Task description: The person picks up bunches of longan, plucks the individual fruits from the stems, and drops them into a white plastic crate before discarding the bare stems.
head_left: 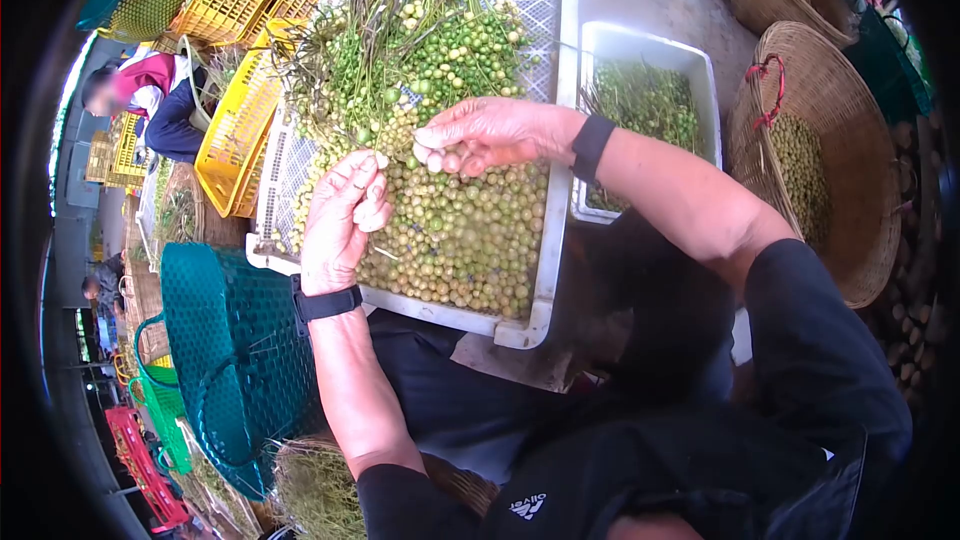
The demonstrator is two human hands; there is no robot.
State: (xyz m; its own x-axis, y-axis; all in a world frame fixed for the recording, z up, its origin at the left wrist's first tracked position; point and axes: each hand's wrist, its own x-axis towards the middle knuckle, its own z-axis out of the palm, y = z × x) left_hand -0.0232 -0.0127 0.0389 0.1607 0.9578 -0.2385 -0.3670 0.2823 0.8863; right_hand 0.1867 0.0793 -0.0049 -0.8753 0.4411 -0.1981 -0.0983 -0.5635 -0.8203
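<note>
A white mesh tray (524, 333) lies before me, holding many small round yellow-green fruits (480, 240), loose in its near half. Bunches of greener fruits on thin stems (440, 50) are heaped at its far end. Above the loose fruits, my left hand (345, 210) is closed, with a small pale fruit (381, 160) pinched between thumb and forefinger. My right hand (480, 138) is just to its right, apart from it, fingers curled and pressed to the thumb. Whatever is in the right fingertips is too small to make out. Both wrists wear dark bands.
Right of the tray stands a white tub (655, 60) of green fruits on stems, then a wicker basket (850, 150) holding loose fruits. Yellow crates (240, 130) and a teal woven basket (235, 340) flank the left. A person (165, 100) sits at far left.
</note>
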